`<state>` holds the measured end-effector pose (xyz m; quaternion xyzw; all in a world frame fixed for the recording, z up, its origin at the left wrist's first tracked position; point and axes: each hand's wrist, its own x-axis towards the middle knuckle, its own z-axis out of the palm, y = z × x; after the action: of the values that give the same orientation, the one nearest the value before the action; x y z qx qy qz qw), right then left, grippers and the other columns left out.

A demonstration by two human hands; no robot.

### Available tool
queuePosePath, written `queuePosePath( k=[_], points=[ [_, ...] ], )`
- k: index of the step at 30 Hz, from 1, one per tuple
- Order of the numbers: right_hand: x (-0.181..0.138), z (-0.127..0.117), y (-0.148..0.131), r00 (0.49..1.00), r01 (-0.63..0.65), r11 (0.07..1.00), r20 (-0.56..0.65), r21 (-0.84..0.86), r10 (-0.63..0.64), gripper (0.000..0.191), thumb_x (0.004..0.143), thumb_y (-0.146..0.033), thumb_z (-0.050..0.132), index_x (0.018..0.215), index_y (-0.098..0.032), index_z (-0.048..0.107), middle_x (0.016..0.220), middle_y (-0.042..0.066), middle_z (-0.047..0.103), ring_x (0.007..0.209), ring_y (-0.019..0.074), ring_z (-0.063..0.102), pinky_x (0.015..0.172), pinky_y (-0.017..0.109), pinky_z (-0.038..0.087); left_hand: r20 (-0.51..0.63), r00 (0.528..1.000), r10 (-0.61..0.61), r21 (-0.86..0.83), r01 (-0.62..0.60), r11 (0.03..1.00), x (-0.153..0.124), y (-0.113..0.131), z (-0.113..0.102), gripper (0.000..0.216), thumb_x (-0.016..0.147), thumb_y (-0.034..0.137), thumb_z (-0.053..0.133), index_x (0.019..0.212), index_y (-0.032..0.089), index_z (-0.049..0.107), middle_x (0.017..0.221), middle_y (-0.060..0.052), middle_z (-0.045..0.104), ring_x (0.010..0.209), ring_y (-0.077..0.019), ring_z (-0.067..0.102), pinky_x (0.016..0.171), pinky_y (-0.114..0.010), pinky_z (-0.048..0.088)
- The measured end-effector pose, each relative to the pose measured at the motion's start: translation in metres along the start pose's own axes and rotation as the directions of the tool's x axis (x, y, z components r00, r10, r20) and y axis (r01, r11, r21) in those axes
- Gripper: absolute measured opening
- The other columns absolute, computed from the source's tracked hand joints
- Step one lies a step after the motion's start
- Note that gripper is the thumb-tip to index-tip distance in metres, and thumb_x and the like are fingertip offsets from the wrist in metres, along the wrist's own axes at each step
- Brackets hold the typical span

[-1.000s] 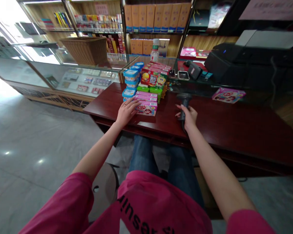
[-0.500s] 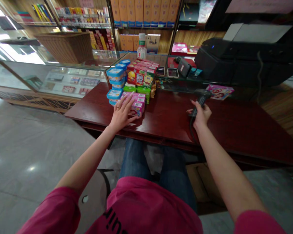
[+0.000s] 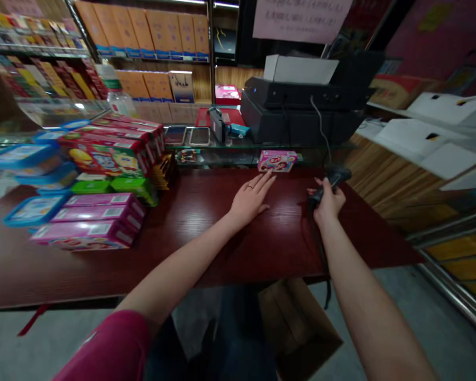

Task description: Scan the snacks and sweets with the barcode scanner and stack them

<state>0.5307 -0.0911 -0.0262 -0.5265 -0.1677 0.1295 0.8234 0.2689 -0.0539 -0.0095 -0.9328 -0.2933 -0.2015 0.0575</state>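
My left hand [image 3: 250, 200] is open over the dark red wooden counter [image 3: 206, 238], fingers stretched toward a small pink box [image 3: 276, 161] at the counter's back edge. Its fingertips are at the box's lower edge; whether they touch it I cannot tell. My right hand [image 3: 328, 202] is wrapped round the handle of a black barcode scanner [image 3: 333, 177], with its cable hanging down over the front edge. On the left are pink-purple boxes [image 3: 99, 214], green packs [image 3: 133, 186], red snack boxes [image 3: 111, 145] and blue-lidded tubs [image 3: 35, 206], grouped and stacked.
Behind the counter's back edge stands a black printer-like machine [image 3: 305, 98]. Two phones [image 3: 199, 136] lie on the glass shelf, with a bottle [image 3: 117, 92] to the left. A cardboard box [image 3: 297, 323] is on the floor under the counter. White boxes [image 3: 408, 137] sit at the right.
The view has turned right. My left hand has left the pink-purple boxes and moved right to the single pink box. My right hand still holds the barcode scanner.
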Motion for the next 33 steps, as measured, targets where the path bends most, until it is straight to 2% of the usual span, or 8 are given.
queuePosePath(
  k=[6,11,14,18,21,25,30,33],
  points=[
    [0.001,-0.002,0.001,0.996,-0.040,0.999,0.079,0.009,0.039,0.042,0.075,-0.050,0.085,0.097,-0.019,0.069,0.109,0.011,0.084,0.047,0.0097,0.067,0.042,0.020,0.055,-0.099,0.980,-0.172,-0.043,0.168,0.985,0.089,-0.018,0.040,0.103,0.091,0.025,0.074,0.174,0.018,0.013,0.182,-0.010,0.014,0.170,-0.0274,0.014,0.136,-0.045,0.022],
    [-0.002,0.001,0.001,0.983,-0.076,0.997,0.172,0.018,0.072,0.041,0.078,-0.054,0.082,0.102,-0.022,0.070,0.114,0.008,0.084,0.052,0.0101,0.069,0.049,0.022,0.059,-0.181,0.963,-0.198,-0.176,0.166,0.970,0.114,-0.027,0.056,0.093,0.091,0.010,0.061,0.174,0.023,0.018,0.176,-0.014,0.034,0.165,-0.0333,0.029,0.134,-0.057,0.020],
    [-0.005,0.000,-0.002,0.971,-0.106,0.994,0.219,0.035,0.096,0.037,0.081,-0.053,0.077,0.101,-0.022,0.071,0.116,0.008,0.084,0.053,0.0098,0.068,0.048,0.022,0.057,-0.216,0.954,-0.208,-0.190,0.168,0.967,0.112,-0.027,0.055,0.079,0.095,0.010,0.056,0.169,0.023,0.034,0.160,-0.017,0.054,0.155,-0.0361,0.043,0.130,-0.059,0.028],
    [-0.018,-0.003,-0.012,0.964,-0.151,0.985,0.232,0.088,0.128,0.036,0.077,-0.047,0.076,0.103,-0.023,0.071,0.112,0.005,0.084,0.053,0.0100,0.067,0.050,0.023,0.058,-0.179,0.960,-0.213,-0.188,0.179,0.966,0.107,-0.028,0.050,0.050,0.099,0.012,0.052,0.146,0.024,0.063,0.148,-0.016,0.060,0.144,-0.0353,0.050,0.120,-0.052,0.044],
    [-0.039,-0.007,-0.023,0.949,-0.186,0.977,0.276,0.101,0.152,0.037,0.073,-0.044,0.079,0.101,-0.023,0.070,0.105,0.002,0.084,0.053,0.0108,0.068,0.051,0.024,0.058,-0.182,0.954,-0.238,-0.203,0.201,0.958,0.100,-0.031,0.044,0.046,0.099,0.012,0.054,0.143,0.023,0.062,0.139,-0.015,0.065,0.132,-0.0329,0.059,0.110,-0.047,0.052],
    [-0.077,-0.014,-0.039,0.909,-0.200,0.979,0.382,0.045,0.168,0.034,0.067,-0.039,0.084,0.090,-0.022,0.067,0.080,-0.004,0.077,0.046,0.0082,0.058,0.044,0.022,0.051,-0.185,0.934,-0.305,-0.204,0.267,0.942,0.077,-0.038,0.035,0.038,0.096,0.014,0.060,0.133,0.021,0.065,0.130,-0.015,0.069,0.116,-0.0323,0.067,0.098,-0.044,0.058],
    [-0.117,-0.022,-0.050,0.809,-0.188,0.977,0.547,-0.104,0.214,0.036,0.066,-0.039,0.089,0.090,-0.023,0.067,0.075,-0.003,0.073,0.044,0.0080,0.053,0.038,0.021,0.044,-0.239,0.900,-0.364,-0.210,0.318,0.924,0.034,-0.051,0.017,0.033,0.095,0.015,0.062,0.127,0.024,0.066,0.127,-0.013,0.070,0.118,-0.0323,0.067,0.093,-0.043,0.061],
    [-0.126,-0.023,-0.050,0.785,-0.139,0.975,0.581,-0.173,0.215,0.038,0.064,-0.039,0.092,0.090,-0.024,0.068,0.071,-0.004,0.071,0.042,0.0082,0.052,0.036,0.021,0.043,-0.243,0.894,-0.377,-0.205,0.332,0.921,0.010,-0.059,0.007,0.034,0.095,0.015,0.062,0.127,0.025,0.066,0.128,-0.013,0.070,0.119,-0.0322,0.065,0.093,-0.043,0.061]
  ],
)
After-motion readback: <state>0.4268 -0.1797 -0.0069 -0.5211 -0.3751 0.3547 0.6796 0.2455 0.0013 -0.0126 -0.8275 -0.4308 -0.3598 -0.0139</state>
